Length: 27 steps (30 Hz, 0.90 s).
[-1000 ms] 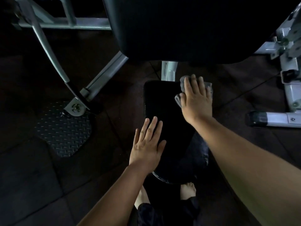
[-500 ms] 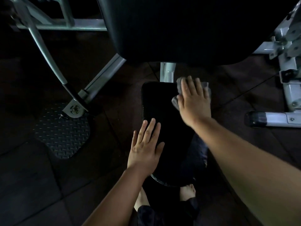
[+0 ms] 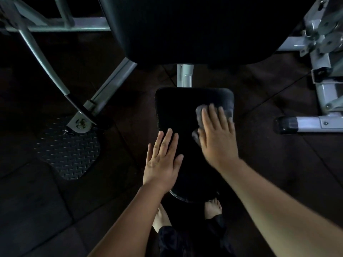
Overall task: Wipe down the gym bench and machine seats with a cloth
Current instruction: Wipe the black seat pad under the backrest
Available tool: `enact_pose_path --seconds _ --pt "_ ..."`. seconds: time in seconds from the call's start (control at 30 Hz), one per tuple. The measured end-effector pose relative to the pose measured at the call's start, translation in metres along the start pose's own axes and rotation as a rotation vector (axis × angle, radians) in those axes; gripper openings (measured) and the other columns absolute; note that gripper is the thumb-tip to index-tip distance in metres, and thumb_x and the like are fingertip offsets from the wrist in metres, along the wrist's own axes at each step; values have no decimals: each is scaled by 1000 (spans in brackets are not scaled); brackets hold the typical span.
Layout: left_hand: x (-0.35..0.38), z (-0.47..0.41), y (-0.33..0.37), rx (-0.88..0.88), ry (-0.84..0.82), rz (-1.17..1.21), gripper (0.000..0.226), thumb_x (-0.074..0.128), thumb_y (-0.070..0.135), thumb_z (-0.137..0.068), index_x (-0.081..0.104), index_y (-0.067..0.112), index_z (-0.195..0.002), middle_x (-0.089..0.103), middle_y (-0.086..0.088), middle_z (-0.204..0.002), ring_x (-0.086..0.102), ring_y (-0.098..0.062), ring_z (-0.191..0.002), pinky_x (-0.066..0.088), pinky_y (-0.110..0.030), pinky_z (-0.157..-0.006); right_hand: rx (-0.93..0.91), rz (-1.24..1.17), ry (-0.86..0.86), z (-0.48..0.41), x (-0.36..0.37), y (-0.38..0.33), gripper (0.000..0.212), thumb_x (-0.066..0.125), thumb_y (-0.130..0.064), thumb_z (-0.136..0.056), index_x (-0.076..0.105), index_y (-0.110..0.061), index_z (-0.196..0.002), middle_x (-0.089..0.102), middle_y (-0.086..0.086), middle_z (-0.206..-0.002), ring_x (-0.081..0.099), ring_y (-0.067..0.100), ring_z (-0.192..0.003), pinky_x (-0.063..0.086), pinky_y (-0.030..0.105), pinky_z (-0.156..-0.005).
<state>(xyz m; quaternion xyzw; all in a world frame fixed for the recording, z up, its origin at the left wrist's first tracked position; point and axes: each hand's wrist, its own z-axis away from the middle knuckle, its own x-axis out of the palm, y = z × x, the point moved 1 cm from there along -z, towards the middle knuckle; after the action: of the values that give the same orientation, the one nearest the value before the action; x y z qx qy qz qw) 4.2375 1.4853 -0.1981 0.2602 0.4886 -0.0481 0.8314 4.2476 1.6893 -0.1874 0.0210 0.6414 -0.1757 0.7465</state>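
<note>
Dark rubber floor (image 3: 55, 210) in dim light, seen from the head camera. Black seat pad (image 3: 178, 112), grey frame post (image 3: 184, 76) at its far end. Near the seat pad's far right corner, grey cloth (image 3: 200, 113), pressed flat beneath the right hand (image 3: 217, 143); fingers (image 3: 213, 115) straight, slightly spread, curled round nothing. On the seat pad's left edge, left hand (image 3: 161, 164) laid palm down, fingers (image 3: 165, 141) straight and together, holding nothing. Beyond the seat pad, large black back pad (image 3: 194, 28). Left of the seat pad, diamond-tread foot plate (image 3: 68, 151).
</note>
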Motion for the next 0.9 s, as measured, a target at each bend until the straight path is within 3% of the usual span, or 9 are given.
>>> enact_pose_path --seconds 0.17,0.33,0.47,0.6,0.73,0.9 --pt "2 5 1 -1 -10 -21 66 19 52 -110 -15 34 -163 -36 20 -165 -34 -7 -152 -3 -49 -130 -172 41 -161 126 9 -12 62 26 -46 -108 19 -21 -164 7 0 -173 2 25 -160 20 54 -126" --pt "1 2 1 10 18 0 66 20 52 -109 -13 35 -164 -31 20 -167 -32 -7 -153 -2 -48 -130 -138 131 -47 2 -6 -2 70 41 -48 -105 23 -12 -163 19 10 -171 11 35 -158 15 56 -126" --pt "1 2 0 14 46 9 67 23 52 -108 -9 37 -164 -29 23 -167 -31 -4 -153 -3 -47 -131 -146 207 -71 -96 -20 -11 69 30 -42 -107 15 -4 -162 4 16 -172 -2 31 -159 8 53 -128" --pt "2 3 -2 -50 88 -14 77 27 58 -106 -15 31 -164 -33 15 -167 -31 -8 -154 -2 -47 -131 -216 83 -39 -58 -14 -20 68 33 -37 -106 17 -3 -162 7 14 -172 3 29 -159 9 46 -129" --pt "3 6 -3 -178 100 43 93 27 71 -99 -28 25 -160 -38 8 -166 -34 -9 -153 -4 -43 -131 -373 109 -91 11 -1 -10 67 30 -40 -107 12 -10 -164 7 6 -173 1 21 -160 9 43 -129" --pt "8 7 1 -216 131 156 99 30 75 -97 -27 24 -161 -32 9 -169 -31 -4 -153 -3 -38 -131 -355 109 -59 -72 -10 -11 66 29 -42 -107 13 -11 -164 11 7 -172 6 23 -159 8 42 -129"
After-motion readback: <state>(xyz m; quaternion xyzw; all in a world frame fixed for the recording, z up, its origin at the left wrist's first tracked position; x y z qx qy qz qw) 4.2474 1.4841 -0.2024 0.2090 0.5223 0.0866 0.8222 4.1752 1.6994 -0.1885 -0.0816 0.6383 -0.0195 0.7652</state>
